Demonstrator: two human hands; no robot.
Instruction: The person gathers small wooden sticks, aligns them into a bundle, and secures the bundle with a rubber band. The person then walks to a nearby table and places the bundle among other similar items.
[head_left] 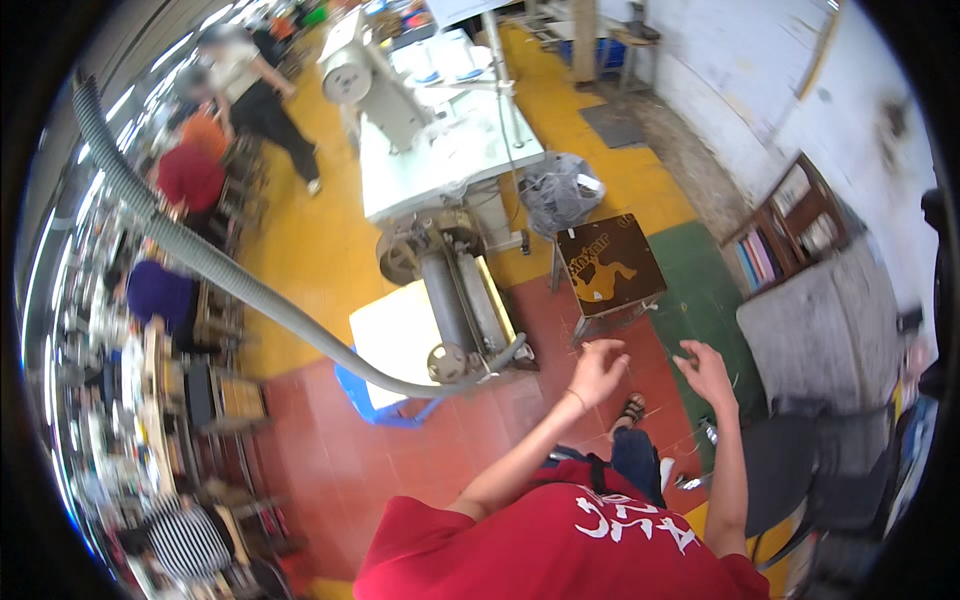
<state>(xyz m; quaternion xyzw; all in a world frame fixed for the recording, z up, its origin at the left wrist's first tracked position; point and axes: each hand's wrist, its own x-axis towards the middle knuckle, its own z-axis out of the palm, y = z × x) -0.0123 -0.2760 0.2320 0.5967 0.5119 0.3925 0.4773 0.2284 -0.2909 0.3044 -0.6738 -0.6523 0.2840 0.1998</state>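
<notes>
Both of my hands hang in the air in front of me, with nothing in them. My left hand (598,371) is open, its fingers loosely bent and a thin band round the wrist. To its right, my right hand (707,372) is open too, thumb and fingers apart. Just beyond them stands a stool (612,262) with a dark brown seat and a yellow pattern. Left of the stool is a machine with a long dark roller (447,300), and a grey corrugated hose (250,285) runs to its near end.
A white table (440,165) with a sewing machine (362,80) stands farther off, a grey plastic bag (560,190) beside it. Dark chairs (780,470) and a grey covered block (825,325) are at right. Several people sit along benches at left; one person (262,95) walks.
</notes>
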